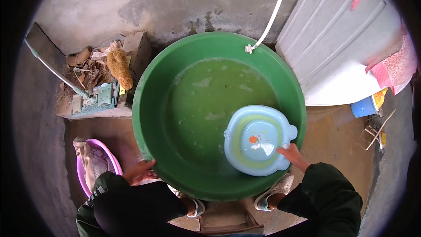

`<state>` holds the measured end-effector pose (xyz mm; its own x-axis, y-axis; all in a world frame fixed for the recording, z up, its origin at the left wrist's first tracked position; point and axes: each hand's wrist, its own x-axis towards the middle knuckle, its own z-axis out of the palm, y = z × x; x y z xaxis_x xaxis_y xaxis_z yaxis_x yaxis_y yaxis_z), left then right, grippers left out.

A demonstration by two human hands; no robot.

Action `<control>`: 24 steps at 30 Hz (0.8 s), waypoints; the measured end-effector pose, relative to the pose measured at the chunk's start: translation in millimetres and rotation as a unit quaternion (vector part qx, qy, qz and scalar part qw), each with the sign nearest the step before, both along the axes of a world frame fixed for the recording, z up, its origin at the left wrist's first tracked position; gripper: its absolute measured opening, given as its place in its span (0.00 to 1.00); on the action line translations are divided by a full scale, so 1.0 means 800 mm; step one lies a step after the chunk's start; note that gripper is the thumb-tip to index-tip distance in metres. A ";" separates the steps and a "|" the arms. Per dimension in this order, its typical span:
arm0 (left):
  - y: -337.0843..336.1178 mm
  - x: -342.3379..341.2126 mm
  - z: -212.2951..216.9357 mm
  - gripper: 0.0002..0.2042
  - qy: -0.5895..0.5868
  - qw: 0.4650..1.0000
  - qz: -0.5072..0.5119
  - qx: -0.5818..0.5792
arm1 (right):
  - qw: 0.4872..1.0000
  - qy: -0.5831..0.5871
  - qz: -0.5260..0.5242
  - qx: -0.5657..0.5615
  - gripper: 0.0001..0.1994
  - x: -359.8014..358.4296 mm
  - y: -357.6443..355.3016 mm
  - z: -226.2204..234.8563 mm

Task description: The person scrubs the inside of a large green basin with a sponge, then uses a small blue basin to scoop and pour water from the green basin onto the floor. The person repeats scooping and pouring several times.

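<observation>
A large round green tub (pixel 147 131) stands in front of me, with cloudy, greenish-looking water (pixel 197 114) in it and patches of foam on the surface. My right hand (pixel 294 155) grips the handle side of a light blue plastic basin (pixel 239 123), thumb on top. The basin has a pale green ring and orange spots, and it is over the tub's near right part; whether it touches the water I cannot tell. At the tub's near left rim is my left hand (pixel 139 172), its fingers closed against the edge and partly hidden.
A white hose (pixel 277 8) hangs over the far rim. Left of the tub are a pink basin (pixel 115 160) with cloth and a block (pixel 137 48) bearing debris, a brush and a mop. A grey ridged panel (pixel 329 39) leans at right. A low stool (pixel 232 228) is near my feet.
</observation>
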<state>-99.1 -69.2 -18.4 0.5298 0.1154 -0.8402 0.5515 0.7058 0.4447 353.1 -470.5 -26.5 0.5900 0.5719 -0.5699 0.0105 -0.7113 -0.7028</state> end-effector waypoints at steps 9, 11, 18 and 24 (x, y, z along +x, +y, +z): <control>0.144 0.037 0.022 0.25 0.075 0.989 -0.061 0.116 | 0.993 -0.089 -0.057 0.054 0.17 -0.011 -0.003 -0.021; 0.121 0.056 0.014 0.27 -0.004 0.997 -0.061 0.053 | 0.991 -0.119 -0.041 0.056 0.16 -0.016 0.000 -0.018; 0.086 0.073 -0.003 0.17 0.139 0.936 -0.007 0.324 | 0.982 -0.182 -0.031 -0.042 0.18 -0.025 0.008 -0.007; 0.097 0.062 0.011 0.15 0.127 0.915 0.024 0.383 | 0.987 -0.152 -0.049 -0.028 0.18 -0.028 0.004 -0.006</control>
<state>-49.9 8.5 -9.4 0.3076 0.7394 -0.5989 0.6829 0.2668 0.6801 330.6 -467.4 -31.2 0.7899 0.4762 -0.3865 0.1446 -0.7570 -0.6372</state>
